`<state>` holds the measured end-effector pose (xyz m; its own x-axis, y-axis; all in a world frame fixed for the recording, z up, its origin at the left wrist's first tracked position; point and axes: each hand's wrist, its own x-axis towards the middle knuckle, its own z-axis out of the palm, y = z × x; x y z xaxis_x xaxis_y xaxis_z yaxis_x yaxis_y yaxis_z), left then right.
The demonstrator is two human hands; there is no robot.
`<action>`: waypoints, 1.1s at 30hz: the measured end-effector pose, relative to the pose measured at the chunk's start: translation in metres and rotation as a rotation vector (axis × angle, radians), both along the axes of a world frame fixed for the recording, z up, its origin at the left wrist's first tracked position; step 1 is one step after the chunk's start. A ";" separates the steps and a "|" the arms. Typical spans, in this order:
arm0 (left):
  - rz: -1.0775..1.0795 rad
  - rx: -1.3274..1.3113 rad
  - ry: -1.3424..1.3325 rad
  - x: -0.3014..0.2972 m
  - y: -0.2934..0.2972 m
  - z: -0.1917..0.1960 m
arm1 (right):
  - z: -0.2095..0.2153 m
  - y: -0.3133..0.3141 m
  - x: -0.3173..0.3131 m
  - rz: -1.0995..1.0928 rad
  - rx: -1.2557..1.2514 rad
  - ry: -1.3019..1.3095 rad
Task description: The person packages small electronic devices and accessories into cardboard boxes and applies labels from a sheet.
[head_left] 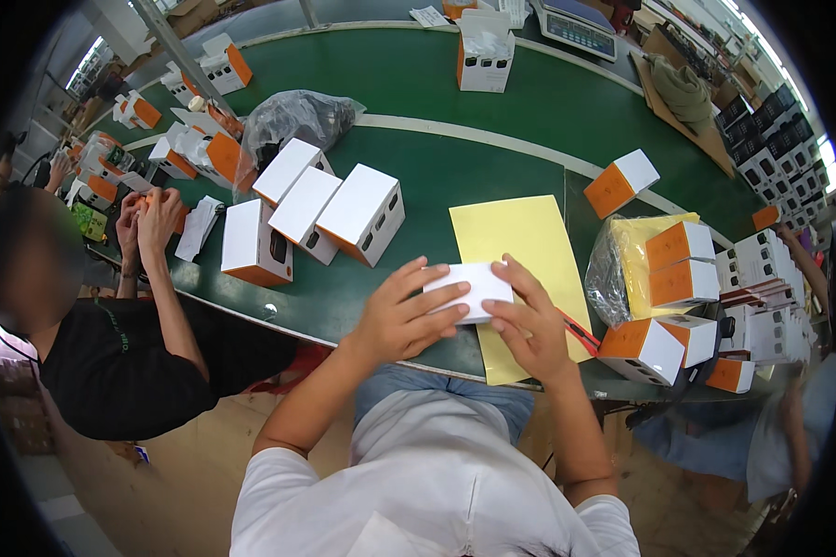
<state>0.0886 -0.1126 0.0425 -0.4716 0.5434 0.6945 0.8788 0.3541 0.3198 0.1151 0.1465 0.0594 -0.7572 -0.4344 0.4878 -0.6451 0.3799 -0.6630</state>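
Observation:
Between my two hands is a small white box (474, 284), held over the near edge of a yellow sheet (520, 232). My left hand (407, 314) lies along its left side with the fingers across its top. On the right side, my right hand (535, 325) grips it with thumb and fingers. The underside of the box is hidden. Left of my hands stand several white and orange boxes (362, 212) with dark product pictures. A red and black pen-like tool (580, 332) lies at the right edge of the sheet.
On my right, orange and white boxes (683, 282) stand beside clear plastic wrap (609, 274). A clear plastic bag (297, 119) lies on the green table (409, 148) behind the left boxes. A co-worker (121, 362) sits at my left, hands raised over the table. A scale (576, 32) stands far back.

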 end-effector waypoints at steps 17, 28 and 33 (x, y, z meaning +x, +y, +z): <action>0.522 -0.251 -0.034 -0.034 -0.006 0.041 | 0.049 0.006 -0.154 -0.471 -0.343 0.023; 0.713 -0.239 -0.096 -0.049 0.002 0.039 | -0.011 -0.017 -0.425 -1.120 0.090 -0.226; 0.653 -0.424 -0.147 -0.052 -0.004 0.030 | -0.009 -0.019 -0.410 -1.101 -0.010 -0.189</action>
<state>0.0362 -0.1164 0.0722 -0.8573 0.3292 0.3959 0.4105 0.9012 0.1393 -0.2951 0.1274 0.0507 -0.7890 0.5223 0.3235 0.1518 0.6759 -0.7212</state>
